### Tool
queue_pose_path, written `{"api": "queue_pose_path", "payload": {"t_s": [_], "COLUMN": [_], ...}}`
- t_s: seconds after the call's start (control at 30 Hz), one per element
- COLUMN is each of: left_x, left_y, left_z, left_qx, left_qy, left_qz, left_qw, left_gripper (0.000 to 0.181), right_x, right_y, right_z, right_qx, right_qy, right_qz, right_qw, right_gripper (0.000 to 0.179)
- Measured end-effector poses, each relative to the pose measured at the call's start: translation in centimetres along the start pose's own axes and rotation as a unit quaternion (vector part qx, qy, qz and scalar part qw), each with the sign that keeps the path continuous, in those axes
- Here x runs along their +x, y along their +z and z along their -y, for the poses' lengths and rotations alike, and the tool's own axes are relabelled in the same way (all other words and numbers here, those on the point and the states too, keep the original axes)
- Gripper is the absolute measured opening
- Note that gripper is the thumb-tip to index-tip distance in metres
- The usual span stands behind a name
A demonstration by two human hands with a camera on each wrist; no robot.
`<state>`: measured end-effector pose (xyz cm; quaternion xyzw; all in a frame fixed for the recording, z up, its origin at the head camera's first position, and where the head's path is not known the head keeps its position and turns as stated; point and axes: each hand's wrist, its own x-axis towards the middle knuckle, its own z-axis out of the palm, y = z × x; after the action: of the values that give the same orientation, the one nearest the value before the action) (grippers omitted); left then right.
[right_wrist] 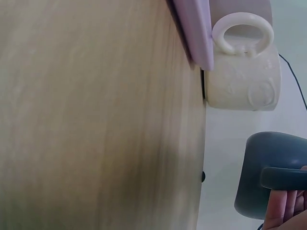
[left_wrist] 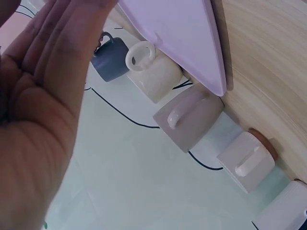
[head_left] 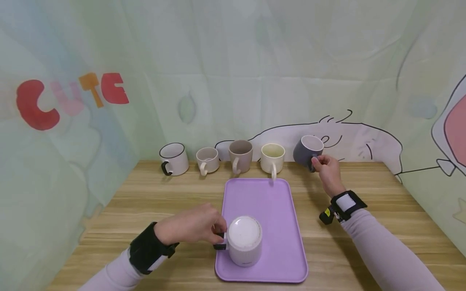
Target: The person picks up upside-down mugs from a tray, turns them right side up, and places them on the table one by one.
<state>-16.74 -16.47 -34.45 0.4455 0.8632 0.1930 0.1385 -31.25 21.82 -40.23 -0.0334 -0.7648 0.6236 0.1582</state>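
On the near end of the purple tray [head_left: 262,202], a white mug [head_left: 245,248] stands upside down, its base facing up. My left hand [head_left: 193,224] pinches its black handle [head_left: 220,241] from the left. In the left wrist view that hand [left_wrist: 43,91] fills the left side, and the white mug is out of sight. At the back right, my right hand [head_left: 329,171] grips the handle of a dark blue-grey mug [head_left: 305,152], which is tilted with its mouth up. The right wrist view shows this grey mug [right_wrist: 264,177] raised off the tabletop.
Along the back wall stand a white mug with a black rim [head_left: 174,159], a small beige cup [head_left: 208,161], a taupe mug [head_left: 240,157] and a cream mug [head_left: 272,157], all upright. The cream mug's handle reaches the tray's far edge. A printed curtain [head_left: 233,81] hangs behind the wooden table [head_left: 174,198].
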Motion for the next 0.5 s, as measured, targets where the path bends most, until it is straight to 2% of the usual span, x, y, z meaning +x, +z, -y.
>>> {"api": "queue_pose_path", "payload": {"t_s": [0.27, 0.5], "left_x": [-0.1, -0.1], "left_y": [0.0, 0.0], "left_z": [-0.2, -0.2], "left_qx": [0.002, 0.008], "left_qy": [0.000, 0.004], "left_qz": [-0.002, -0.009], "left_qw": [1.0000, 0.9999], "left_gripper": [0.008, 0.010], "right_x": [0.0, 0.0], "right_y": [-0.3, -0.7], "right_z": [-0.6, -1.2], "right_qx": [-0.019, -0.052], "right_qy": [0.007, 0.031], "right_qz": [0.008, 0.019], "right_qw": [0.9998, 0.9980], "right_gripper": [0.027, 0.031]}}
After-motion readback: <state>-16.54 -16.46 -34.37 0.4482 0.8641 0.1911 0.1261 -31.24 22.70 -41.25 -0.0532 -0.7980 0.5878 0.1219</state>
